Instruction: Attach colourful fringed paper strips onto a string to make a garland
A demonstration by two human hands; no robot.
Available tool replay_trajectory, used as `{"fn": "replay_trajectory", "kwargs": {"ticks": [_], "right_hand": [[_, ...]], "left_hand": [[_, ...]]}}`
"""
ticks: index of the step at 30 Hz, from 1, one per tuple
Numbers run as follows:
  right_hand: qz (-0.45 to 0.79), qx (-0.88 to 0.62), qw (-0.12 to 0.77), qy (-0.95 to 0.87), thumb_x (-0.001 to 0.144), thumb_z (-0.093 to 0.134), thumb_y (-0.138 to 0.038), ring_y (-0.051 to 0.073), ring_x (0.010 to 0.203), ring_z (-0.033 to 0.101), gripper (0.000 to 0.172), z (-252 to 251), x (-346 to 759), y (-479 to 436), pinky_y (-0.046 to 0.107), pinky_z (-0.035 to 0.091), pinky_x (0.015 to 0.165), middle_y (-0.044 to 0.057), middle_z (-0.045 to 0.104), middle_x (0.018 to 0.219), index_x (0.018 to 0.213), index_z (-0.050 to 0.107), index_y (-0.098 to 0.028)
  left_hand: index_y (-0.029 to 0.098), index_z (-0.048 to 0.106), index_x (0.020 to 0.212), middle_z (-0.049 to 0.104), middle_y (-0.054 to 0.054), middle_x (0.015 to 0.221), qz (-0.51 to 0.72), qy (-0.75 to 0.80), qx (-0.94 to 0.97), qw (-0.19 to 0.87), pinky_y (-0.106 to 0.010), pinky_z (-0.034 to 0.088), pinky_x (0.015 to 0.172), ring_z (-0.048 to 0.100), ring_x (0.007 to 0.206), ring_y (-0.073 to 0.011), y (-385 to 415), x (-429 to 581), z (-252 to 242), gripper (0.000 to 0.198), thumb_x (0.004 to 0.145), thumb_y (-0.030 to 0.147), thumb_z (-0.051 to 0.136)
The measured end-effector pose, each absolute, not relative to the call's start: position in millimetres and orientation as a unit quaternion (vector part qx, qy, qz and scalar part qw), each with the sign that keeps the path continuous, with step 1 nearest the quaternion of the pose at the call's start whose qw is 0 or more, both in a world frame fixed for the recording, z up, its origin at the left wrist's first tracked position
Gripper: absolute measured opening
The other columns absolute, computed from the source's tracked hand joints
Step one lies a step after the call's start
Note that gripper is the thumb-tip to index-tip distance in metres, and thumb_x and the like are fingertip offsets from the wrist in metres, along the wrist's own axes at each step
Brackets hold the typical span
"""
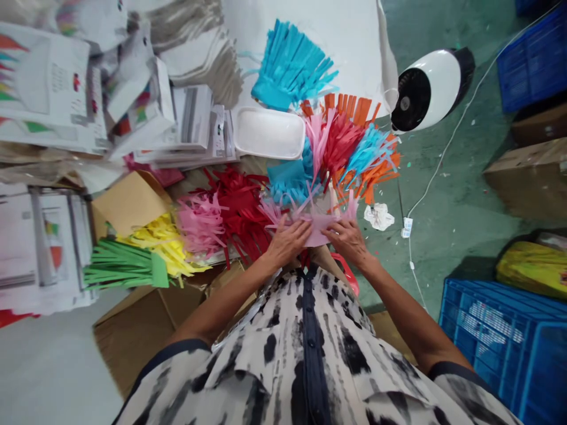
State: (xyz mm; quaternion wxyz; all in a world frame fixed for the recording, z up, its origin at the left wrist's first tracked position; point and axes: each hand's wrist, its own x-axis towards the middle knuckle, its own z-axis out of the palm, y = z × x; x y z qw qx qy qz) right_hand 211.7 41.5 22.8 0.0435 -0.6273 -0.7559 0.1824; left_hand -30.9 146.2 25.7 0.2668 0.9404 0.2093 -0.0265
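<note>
A pink fringed paper sheet point(319, 231) lies between my two hands, its cut strips pointing away from me. My left hand point(290, 239) has its fingers on the sheet's left part. My right hand point(348, 239) pinches its right edge between thumb and fingers. Just beyond are a blue fringed bundle point(287, 177) and a red fringed bundle point(340, 141) with pink, blue and orange strips around it. Left of my left hand lies a dark red fringed pile point(243, 206), with a pink fringed bundle point(201, 221) beside it.
A white plastic tray point(269, 133) stands beyond the bundles. Green fringe point(126, 265) and yellow fringe point(166, 239) lie at left near stacked printed packages point(44, 82). On the right floor are a white fan point(436, 88), a cable point(447, 147) and a blue crate point(491, 330).
</note>
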Motion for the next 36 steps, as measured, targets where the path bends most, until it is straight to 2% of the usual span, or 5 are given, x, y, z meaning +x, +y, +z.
{"fn": "replay_trajectory", "kwargs": {"ticks": [6, 10, 17, 25, 36], "right_hand": [[0.19, -0.649, 0.045, -0.735, 0.101, 0.059, -0.014, 0.026, 0.105, 0.056, 0.034, 20.6, 217.4, 34.7, 0.04, 0.028, 0.088, 0.008, 0.078, 0.12, 0.124, 0.079, -0.028], [0.202, -0.659, 0.054, -0.723, 0.1, 0.059, -0.017, 0.026, 0.105, 0.056, 0.033, 24.2, 216.2, 37.3, 0.04, 0.028, 0.086, 0.008, 0.078, 0.12, 0.123, 0.079, -0.029], [0.241, -0.664, 0.08, -0.704, 0.099, 0.064, -0.023, 0.027, 0.108, 0.06, 0.034, 28.0, 218.2, 39.5, 0.04, 0.032, 0.087, 0.008, 0.077, 0.122, 0.129, 0.078, -0.031], [0.306, -0.721, 0.15, -0.604, 0.102, 0.065, -0.042, 0.026, 0.103, 0.065, 0.028, 9.1, 219.6, 38.6, 0.037, 0.039, 0.089, 0.009, 0.08, 0.104, 0.097, 0.085, -0.024], [0.286, -0.84, 0.021, -0.461, 0.103, 0.054, -0.05, 0.022, 0.074, 0.058, 0.044, 15.2, 198.7, 70.2, 0.033, 0.032, 0.069, 0.007, 0.074, 0.078, 0.081, 0.079, -0.021]], "left_hand": [[0.02, 0.039, 0.164, 0.05, -0.023, 0.162, -0.036, 0.452, 0.874, 0.175, -0.077, 0.012, 0.125, 0.039, 0.153, -0.0442, 152.2, -66.3, 60.5, 0.081, 0.09, 0.034, 0.07], [0.023, 0.045, 0.161, 0.045, -0.019, 0.166, 0.007, 0.367, 0.906, 0.211, -0.073, 0.01, 0.13, 0.034, 0.157, -0.0425, 137.4, -54.1, 68.0, 0.076, 0.091, 0.035, 0.072], [0.017, 0.077, 0.111, 0.077, -0.013, 0.111, -0.006, 0.24, 0.905, 0.352, -0.042, 0.056, 0.095, 0.069, 0.109, -0.0266, 144.9, -3.4, 14.2, 0.022, 0.1, 0.017, 0.057], [0.017, 0.078, 0.099, 0.078, -0.01, 0.098, 0.029, 0.355, 0.837, 0.415, -0.035, 0.051, 0.089, 0.07, 0.098, -0.023, 155.8, -13.9, 9.9, 0.019, 0.102, 0.028, 0.063], [0.021, 0.074, 0.105, 0.078, -0.01, 0.103, -0.057, 0.507, 0.809, 0.293, -0.033, 0.044, 0.08, 0.071, 0.101, -0.0268, 159.4, -6.1, 24.1, 0.017, 0.102, 0.035, 0.064]]}}
